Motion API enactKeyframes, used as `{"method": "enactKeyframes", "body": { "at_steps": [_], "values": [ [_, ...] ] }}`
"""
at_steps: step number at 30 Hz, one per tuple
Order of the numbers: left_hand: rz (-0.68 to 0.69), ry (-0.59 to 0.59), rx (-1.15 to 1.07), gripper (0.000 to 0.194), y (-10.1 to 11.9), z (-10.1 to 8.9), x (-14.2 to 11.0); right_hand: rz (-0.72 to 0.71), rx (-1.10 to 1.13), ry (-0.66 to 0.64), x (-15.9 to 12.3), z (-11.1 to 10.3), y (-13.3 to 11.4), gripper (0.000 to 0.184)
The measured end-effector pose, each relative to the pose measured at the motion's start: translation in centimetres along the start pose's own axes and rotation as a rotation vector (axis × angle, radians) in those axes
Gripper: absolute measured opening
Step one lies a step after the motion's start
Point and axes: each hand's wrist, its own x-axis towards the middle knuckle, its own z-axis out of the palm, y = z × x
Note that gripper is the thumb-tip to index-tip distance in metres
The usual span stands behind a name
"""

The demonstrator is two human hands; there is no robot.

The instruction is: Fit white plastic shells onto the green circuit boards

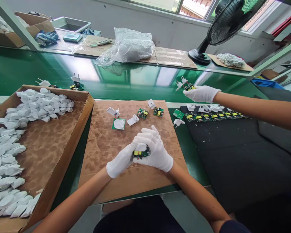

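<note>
Head view: the left hand and right hand pressed together, pinching a green board and white plug.

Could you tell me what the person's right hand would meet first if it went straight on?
The right hand would probably meet the small green circuit board, though the white plug casing beside it lies close to that line.
</note>
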Motion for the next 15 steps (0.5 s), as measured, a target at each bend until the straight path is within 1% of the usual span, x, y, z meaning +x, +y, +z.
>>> {"method": "enactKeyframes", "body": {
  "at_steps": [4, 6, 7, 9, 11, 12, 13, 15],
  "values": [
    [0.094, -0.03, 0.235, 0.037, 0.43, -0.63, 0.34, -0.056, -0.074, 0.017, 0.15, -0.39, 0.01, 0.046],
    [0.127, -0.02, 0.394, 0.037, 0.56, -0.68, 0.45, -0.055, -0.079, -0.008, 0.13, -0.44, -0.06, 0.045],
    [0.139, 0.002, 0.453, 0.038, 0.58, -0.68, 0.49, -0.042, -0.073, -0.024, 0.1, -0.42, -0.1, 0.048],
    [0.17, 0.043, 0.534, 0.04, 0.55, -0.72, 0.58, 0.008, -0.054, -0.043, 0.06, -0.33, -0.12, 0.061],
    [0.175, 0.047, 0.486, 0.04, 0.43, -0.89, 0.71, 0.056, -0.047, -0.046, 0.05, -0.25, -0.03, 0.075],
    [0.165, 0.031, 0.431, 0.04, 0.36, -1.01, 0.79, 0.064, -0.051, -0.05, 0.05, -0.23, 0.04, 0.077],
    [0.152, 0.008, 0.374, 0.039, 0.29, -1.11, 0.87, 0.061, -0.059, -0.054, 0.04, -0.21, 0.12, 0.075],
    [0.135, -0.032, 0.312, 0.036, 0.22, -1.18, 0.97, 0.037, -0.078, -0.064, 0.01, -0.17, 0.21, 0.065]
  ]
}}
